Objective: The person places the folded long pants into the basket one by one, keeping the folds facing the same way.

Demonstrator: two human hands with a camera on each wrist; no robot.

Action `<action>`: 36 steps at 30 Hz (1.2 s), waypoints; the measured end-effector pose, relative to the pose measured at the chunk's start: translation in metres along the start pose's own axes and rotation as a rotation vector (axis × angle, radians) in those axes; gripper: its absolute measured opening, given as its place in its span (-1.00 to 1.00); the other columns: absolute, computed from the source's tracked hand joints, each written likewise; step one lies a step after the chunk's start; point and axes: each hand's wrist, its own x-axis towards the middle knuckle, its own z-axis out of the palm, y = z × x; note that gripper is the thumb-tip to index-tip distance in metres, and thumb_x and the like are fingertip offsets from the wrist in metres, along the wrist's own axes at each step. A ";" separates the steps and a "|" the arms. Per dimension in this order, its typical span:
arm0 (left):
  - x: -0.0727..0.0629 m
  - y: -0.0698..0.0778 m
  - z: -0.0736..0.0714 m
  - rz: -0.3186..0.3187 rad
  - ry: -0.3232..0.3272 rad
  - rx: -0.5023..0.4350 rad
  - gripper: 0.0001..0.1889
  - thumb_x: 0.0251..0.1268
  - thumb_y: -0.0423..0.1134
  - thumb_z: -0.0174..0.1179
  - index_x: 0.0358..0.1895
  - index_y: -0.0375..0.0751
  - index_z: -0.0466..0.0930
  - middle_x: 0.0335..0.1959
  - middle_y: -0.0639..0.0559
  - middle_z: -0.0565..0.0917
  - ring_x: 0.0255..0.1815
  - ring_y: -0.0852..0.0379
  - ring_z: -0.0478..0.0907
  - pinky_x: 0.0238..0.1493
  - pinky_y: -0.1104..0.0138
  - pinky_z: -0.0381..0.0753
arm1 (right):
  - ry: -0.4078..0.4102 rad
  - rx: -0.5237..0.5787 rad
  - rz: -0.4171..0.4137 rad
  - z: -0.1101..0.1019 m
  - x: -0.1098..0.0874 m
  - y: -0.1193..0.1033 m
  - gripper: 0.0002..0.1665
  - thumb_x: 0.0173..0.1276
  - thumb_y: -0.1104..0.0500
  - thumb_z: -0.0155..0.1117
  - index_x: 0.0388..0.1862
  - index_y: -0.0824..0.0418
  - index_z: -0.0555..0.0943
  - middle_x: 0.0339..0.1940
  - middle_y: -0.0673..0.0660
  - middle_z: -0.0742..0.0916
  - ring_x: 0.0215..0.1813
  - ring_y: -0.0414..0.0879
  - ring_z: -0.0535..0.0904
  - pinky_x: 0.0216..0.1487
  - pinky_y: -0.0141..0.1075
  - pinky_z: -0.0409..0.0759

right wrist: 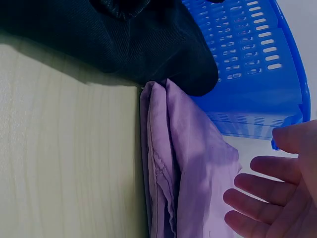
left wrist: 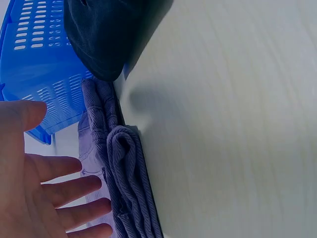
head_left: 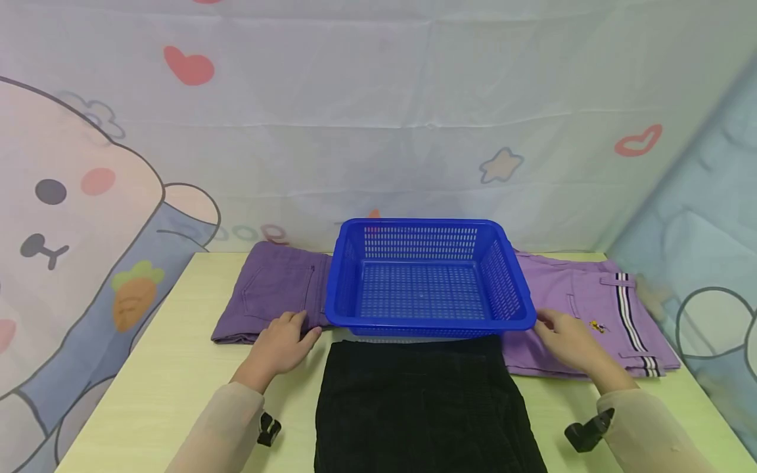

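Observation:
A blue plastic basket (head_left: 426,326) with slotted sides stands at the back middle of the table, with nothing inside. Left of it lie folded dark purple pants (head_left: 275,289); my left hand (head_left: 280,348) hovers at their front edge. In the left wrist view its fingers (left wrist: 74,191) are spread and hold nothing. Folded lavender pants (head_left: 568,289) with a striped trim lie to the right. Over them, close to the basket's front right corner, is my right hand (head_left: 568,338), its fingers (right wrist: 257,203) extended around nothing. Whether it touches the basket I cannot tell. Folded black pants (head_left: 420,407) lie in front.
The pale wooden table (head_left: 160,394) shows bare wood at the left and between the garments. Behind it hangs a printed curtain (head_left: 384,131) with hearts and a cartoon bear. Each wrist wears a small black device.

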 end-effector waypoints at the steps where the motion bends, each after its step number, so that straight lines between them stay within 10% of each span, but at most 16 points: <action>1: 0.000 0.000 0.000 0.001 0.000 0.002 -0.32 0.41 0.11 -0.15 0.33 -0.42 0.27 0.26 -0.40 0.38 0.25 -0.40 0.32 0.19 -0.20 0.33 | 0.001 0.000 -0.003 0.000 0.000 0.000 -0.52 0.43 0.14 -0.04 0.13 0.49 0.48 -0.01 0.44 0.65 0.02 0.33 0.58 0.01 0.15 0.52; 36: -0.008 0.005 -0.002 0.025 0.031 0.003 -0.39 0.40 0.07 -0.09 0.23 -0.42 0.39 0.16 -0.37 0.46 0.17 -0.36 0.41 0.15 -0.16 0.40 | 0.009 0.027 -0.043 -0.001 -0.009 -0.010 -0.64 0.40 0.14 0.06 -0.09 0.40 0.63 -0.21 0.29 0.73 -0.16 0.13 0.65 -0.15 0.00 0.59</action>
